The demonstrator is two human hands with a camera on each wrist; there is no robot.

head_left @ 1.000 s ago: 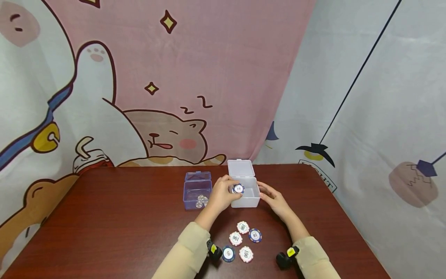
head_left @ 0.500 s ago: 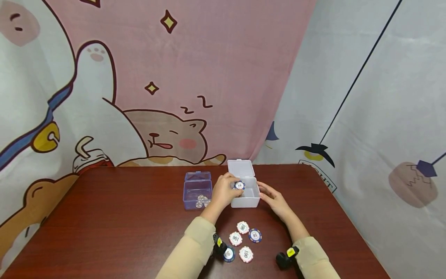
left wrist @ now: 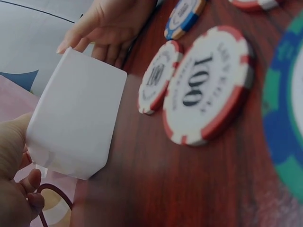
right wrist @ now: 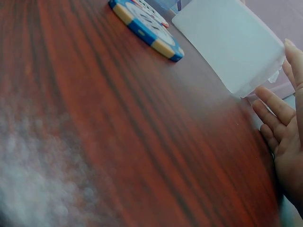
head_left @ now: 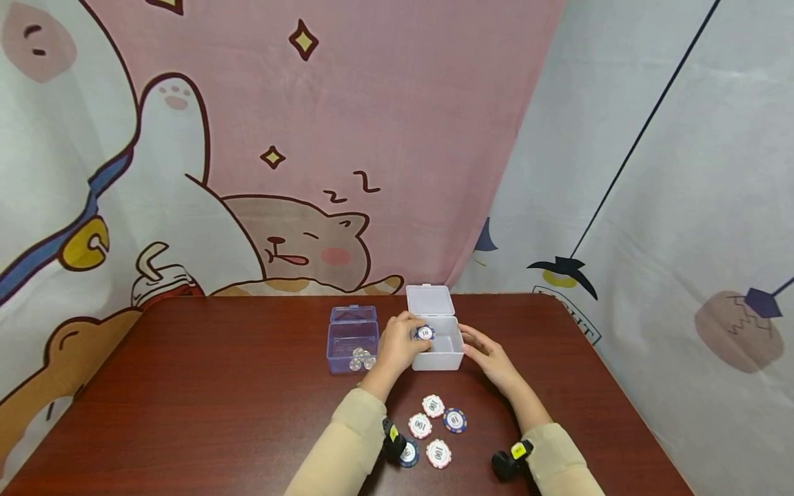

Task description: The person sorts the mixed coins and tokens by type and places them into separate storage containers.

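Pinching a likely light, rigid poker chip, best rim-gripped: left hand over white box, relaxed right hand alongside.

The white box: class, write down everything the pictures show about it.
The white box looks like smooth plastic. Its lid, joined at the back edge, stands open, with a small tab on its far edge. The box sits upright on the table, right of the purple box. The right hand touches its right side. The left hand holds a chip at its opening; whether that hand touches the box is unclear.
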